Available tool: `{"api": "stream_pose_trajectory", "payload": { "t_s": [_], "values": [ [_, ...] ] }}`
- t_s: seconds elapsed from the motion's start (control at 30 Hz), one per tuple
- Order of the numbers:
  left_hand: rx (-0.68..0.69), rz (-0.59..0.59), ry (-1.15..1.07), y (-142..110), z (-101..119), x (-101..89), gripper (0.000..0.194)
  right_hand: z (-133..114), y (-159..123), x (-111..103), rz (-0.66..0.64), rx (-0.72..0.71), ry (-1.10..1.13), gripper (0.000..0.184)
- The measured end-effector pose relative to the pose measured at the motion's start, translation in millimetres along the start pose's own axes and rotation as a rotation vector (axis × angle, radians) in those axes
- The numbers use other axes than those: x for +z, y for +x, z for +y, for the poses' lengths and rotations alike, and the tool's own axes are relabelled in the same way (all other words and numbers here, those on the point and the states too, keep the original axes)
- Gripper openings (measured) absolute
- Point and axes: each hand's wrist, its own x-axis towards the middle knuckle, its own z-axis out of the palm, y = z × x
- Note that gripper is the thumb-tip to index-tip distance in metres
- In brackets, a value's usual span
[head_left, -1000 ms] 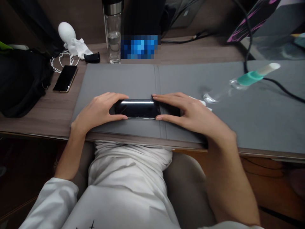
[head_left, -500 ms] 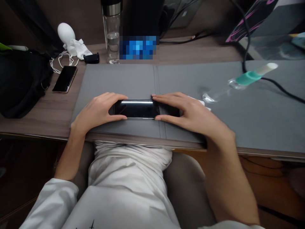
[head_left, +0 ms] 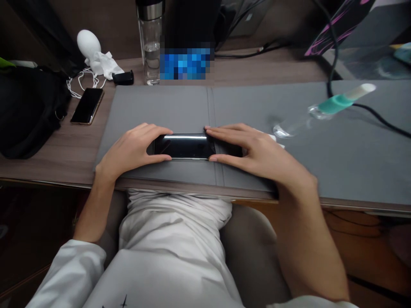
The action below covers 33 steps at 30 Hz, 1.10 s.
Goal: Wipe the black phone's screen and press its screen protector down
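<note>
A black phone (head_left: pixel 184 146) lies flat and sideways on the grey mat (head_left: pixel 244 107), near the desk's front edge. My left hand (head_left: pixel 130 149) grips its left end, thumb on the near edge and fingers on the far edge. My right hand (head_left: pixel 257 152) grips the right end the same way, covering that part of the screen. A bit of white cloth (head_left: pixel 272 139) peeks out just behind my right hand.
A clear spray bottle with a teal collar (head_left: pixel 324 109) lies on the mat at right, near a black cable (head_left: pixel 369 111). A second phone (head_left: pixel 87 105), white earphones (head_left: pixel 78 81), a black bag (head_left: pixel 28 111) and a water bottle (head_left: pixel 151 47) sit at left and back.
</note>
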Motion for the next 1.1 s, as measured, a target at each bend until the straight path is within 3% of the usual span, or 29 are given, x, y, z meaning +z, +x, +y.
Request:
{"api": "stream_pose_trajectory", "payload": {
  "t_s": [0.73, 1.1],
  "values": [
    [0.0, -0.03, -0.002, 0.4, 1.5, 0.5, 0.05, 0.7, -0.4, 0.2, 0.01, -0.018, -0.013, 0.065],
    [-0.027, -0.083, -0.067, -3.2, -7.9, -6.2, 0.067, 0.3, -0.1, -0.2, 0.009, -0.018, -0.001, 0.064]
  ]
}}
